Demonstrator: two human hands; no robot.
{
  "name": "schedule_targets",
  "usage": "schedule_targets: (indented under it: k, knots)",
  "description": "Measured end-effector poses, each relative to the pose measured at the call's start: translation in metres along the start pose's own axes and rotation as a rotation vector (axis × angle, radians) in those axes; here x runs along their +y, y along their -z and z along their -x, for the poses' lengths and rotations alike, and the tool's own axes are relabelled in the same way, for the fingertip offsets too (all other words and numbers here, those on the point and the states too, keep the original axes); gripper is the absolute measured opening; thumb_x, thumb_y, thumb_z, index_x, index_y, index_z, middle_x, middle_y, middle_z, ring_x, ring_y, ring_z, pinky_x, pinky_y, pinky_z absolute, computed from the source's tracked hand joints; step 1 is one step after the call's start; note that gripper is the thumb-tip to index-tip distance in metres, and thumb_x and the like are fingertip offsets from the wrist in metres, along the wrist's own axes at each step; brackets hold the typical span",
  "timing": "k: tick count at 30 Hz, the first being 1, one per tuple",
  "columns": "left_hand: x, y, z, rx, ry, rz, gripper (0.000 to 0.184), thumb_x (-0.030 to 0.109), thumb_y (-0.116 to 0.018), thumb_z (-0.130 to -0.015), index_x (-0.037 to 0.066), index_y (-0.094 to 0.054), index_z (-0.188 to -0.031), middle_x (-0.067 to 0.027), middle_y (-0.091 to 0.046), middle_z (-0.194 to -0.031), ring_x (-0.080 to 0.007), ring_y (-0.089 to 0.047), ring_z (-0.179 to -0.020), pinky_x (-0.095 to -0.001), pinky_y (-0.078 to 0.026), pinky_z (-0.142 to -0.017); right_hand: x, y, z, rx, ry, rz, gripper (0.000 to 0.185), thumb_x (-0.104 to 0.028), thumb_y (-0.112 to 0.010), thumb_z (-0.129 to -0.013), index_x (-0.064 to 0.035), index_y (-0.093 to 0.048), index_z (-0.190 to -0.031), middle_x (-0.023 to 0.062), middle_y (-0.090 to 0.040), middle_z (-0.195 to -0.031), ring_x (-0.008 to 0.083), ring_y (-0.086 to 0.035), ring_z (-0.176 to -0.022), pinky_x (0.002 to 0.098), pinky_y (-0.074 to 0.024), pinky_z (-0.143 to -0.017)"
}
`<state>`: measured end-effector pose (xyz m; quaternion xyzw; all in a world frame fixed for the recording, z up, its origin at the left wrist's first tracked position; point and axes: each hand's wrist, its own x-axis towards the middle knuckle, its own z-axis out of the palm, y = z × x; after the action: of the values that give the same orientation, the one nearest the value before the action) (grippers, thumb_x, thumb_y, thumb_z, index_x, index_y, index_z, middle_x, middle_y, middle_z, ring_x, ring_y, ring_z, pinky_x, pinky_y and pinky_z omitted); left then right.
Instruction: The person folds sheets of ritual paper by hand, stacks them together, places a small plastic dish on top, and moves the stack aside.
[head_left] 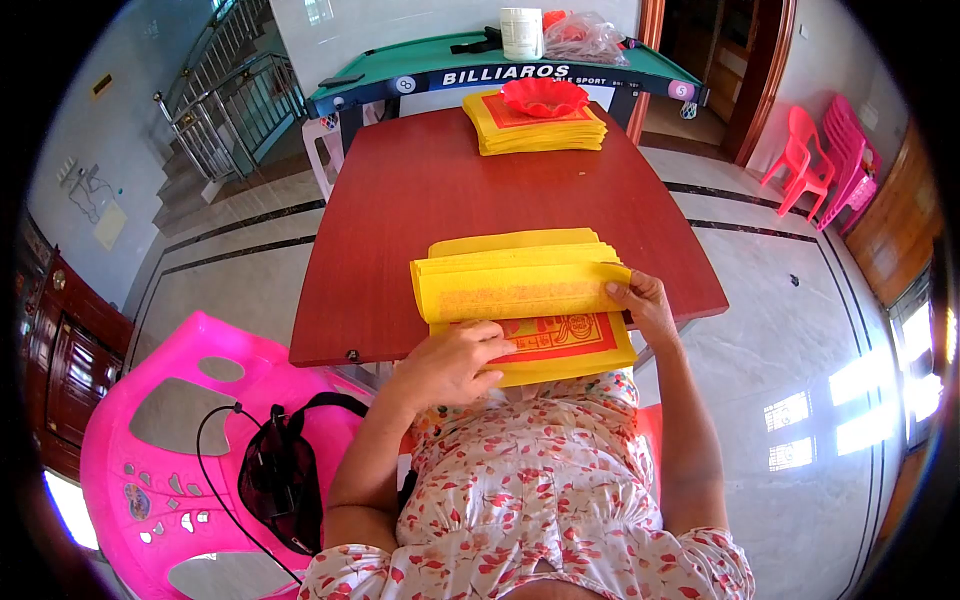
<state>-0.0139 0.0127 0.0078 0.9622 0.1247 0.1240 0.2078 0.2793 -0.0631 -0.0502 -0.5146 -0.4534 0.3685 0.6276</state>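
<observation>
A stack of yellow joss paper lies at the near edge of the table. Its top sheet is curled back away from me, its plain side facing up. My right hand pinches the right end of that curled sheet between thumb and fingers. Underneath shows a sheet with a red printed panel, overhanging the table edge toward my lap. My left hand rests on the left part of this printed sheet, thumb and fingers apart. The fingertips touch the red print.
Farther back on the red table, a red scalloped dish sits on another yellow paper stack. Behind stands a billiards table with a white tub. A pink chair at left holds a black bag.
</observation>
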Motion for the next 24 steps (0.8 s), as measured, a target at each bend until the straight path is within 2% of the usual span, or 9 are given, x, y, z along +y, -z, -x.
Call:
schedule_targets:
  k: [2, 3, 5, 8, 12, 15, 17, 24]
  knots:
    - [0.002, 0.009, 0.002, 0.056, 0.032, 0.005, 0.028, 0.014, -0.063, -0.074, 0.0, -0.063, -0.099, -0.0152, -0.061, -0.098, -0.0297, -0.06, -0.087, -0.0356, -0.049, -0.076, -0.001, 0.0, 0.0, -0.006, -0.008, -0.014, 0.018, -0.017, -0.062, -0.086, -0.0042, -0.066, -0.097, 0.0023, -0.066, -0.084, 0.0074, -0.062, -0.07, 0.0232, -0.0532, -0.065]
    - [0.002, 0.012, 0.004, 0.055, 0.032, 0.004, 0.028, 0.014, -0.063, -0.074, 0.0, -0.063, -0.099, -0.0152, -0.061, -0.098, -0.0297, -0.06, -0.087, -0.0356, -0.049, -0.076, -0.001, 0.0, 0.001, -0.006, -0.008, -0.014, 0.018, -0.017, -0.062, -0.086, -0.0042, -0.066, -0.097, 0.0023, -0.066, -0.084, 0.0074, -0.062, -0.07, 0.0232, -0.0532, -0.065]
    - [0.001, 0.017, 0.008, 0.127, 0.091, -0.068, 0.017, 0.013, -0.063, -0.076, 0.0, -0.064, -0.088, -0.0126, -0.063, -0.085, -0.0285, -0.062, -0.076, -0.036, -0.05, -0.068, -0.004, -0.002, 0.001, -0.005, -0.012, -0.019, 0.018, -0.017, -0.062, -0.086, -0.0038, -0.066, -0.097, 0.002, -0.066, -0.083, 0.0073, -0.062, -0.07, 0.0233, -0.0532, -0.064]
    - [-0.001, 0.025, 0.011, 0.199, 0.096, -0.116, 0.012, 0.012, -0.063, -0.076, 0.0, -0.063, -0.079, -0.0118, -0.062, -0.077, -0.0282, -0.061, -0.07, -0.0367, -0.049, -0.063, -0.006, -0.003, 0.002, 0.002, -0.019, -0.013, 0.018, -0.017, -0.062, -0.086, -0.0033, -0.066, -0.097, 0.0017, -0.066, -0.083, 0.0072, -0.062, -0.069, 0.0228, -0.0529, -0.063]
    - [-0.005, 0.028, 0.012, 0.307, 0.101, -0.115, 0.01, 0.01, -0.063, -0.076, 0.0, -0.062, -0.075, -0.0116, -0.06, -0.073, -0.0277, -0.059, -0.065, -0.036, -0.048, -0.059, 0.002, 0.001, -0.002, -0.041, 0.065, -0.057, 0.019, -0.019, -0.061, -0.087, -0.0034, -0.066, -0.097, 0.0016, -0.066, -0.082, 0.0067, -0.061, -0.068, 0.0212, -0.0519, -0.061]
    - [-0.009, 0.026, 0.011, 0.358, 0.137, -0.154, 0.01, 0.01, -0.063, -0.077, 0.0, -0.062, -0.076, -0.0112, -0.059, -0.071, -0.0266, -0.059, -0.063, -0.0346, -0.047, -0.057, 0.002, 0.004, 0.0, -0.014, 0.052, 0.003, 0.021, -0.023, -0.06, -0.087, -0.0042, -0.066, -0.097, 0.0017, -0.065, -0.081, 0.0071, -0.061, -0.066, 0.0196, -0.0509, -0.059]
    - [-0.01, 0.024, 0.01, 0.398, 0.144, -0.169, 0.011, 0.011, -0.063, -0.078, 0.0, -0.061, -0.076, -0.0107, -0.059, -0.071, -0.0253, -0.059, -0.063, -0.0339, -0.047, -0.056, 0.002, 0.006, 0.001, -0.016, 0.034, 0.039, 0.029, -0.028, -0.058, -0.089, -0.0011, -0.064, -0.098, 0.004, -0.065, -0.081, 0.0087, -0.061, -0.068, 0.0223, -0.0514, -0.064]
    - [-0.014, 0.021, 0.008, 0.511, 0.156, -0.164, 0.011, 0.01, -0.065, -0.077, -0.001, -0.061, -0.077, -0.0106, -0.059, -0.071, -0.0245, -0.059, -0.062, -0.0333, -0.046, -0.056, 0.001, 0.006, 0.002, 0.011, -0.04, 0.023, 0.036, -0.034, -0.053, -0.09, -0.002, -0.063, -0.104, 0.006, -0.065, -0.084, 0.0109, -0.063, -0.071, 0.0235, -0.0527, -0.063]
